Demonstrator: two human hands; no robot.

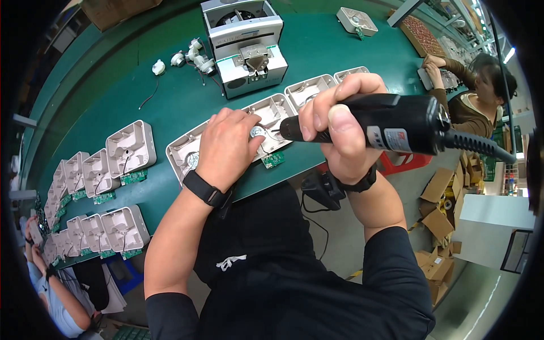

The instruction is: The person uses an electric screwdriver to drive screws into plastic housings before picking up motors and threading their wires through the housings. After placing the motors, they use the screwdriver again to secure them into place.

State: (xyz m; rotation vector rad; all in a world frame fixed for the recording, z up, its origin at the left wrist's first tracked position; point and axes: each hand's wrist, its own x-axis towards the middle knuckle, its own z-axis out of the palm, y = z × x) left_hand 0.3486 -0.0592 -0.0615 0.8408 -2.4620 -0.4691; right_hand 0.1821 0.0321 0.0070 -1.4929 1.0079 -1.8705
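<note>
My right hand (348, 127) is wrapped round a black electric screwdriver (391, 122), which lies nearly level with its cord leaving to the right. Its tip points left into a white plastic housing (276, 110) on the bench. My left hand (226, 141) rests over that housing, thumb and forefinger closed about a small round silver part (256, 131) inside it. A green circuit board (273, 160) hangs by thin wires at the housing's near edge. Under my left hand another white housing (184, 141) shows, with a round part in it.
A boxy screw feeder (249, 54) stands on the green bench (119, 107) beyond my hands. Small white wired parts (195, 59) lie beside it. White housings (130, 147) with circuit boards line the left. Other people (481, 96) sit at both ends. Cardboard boxes (439, 204) stand right.
</note>
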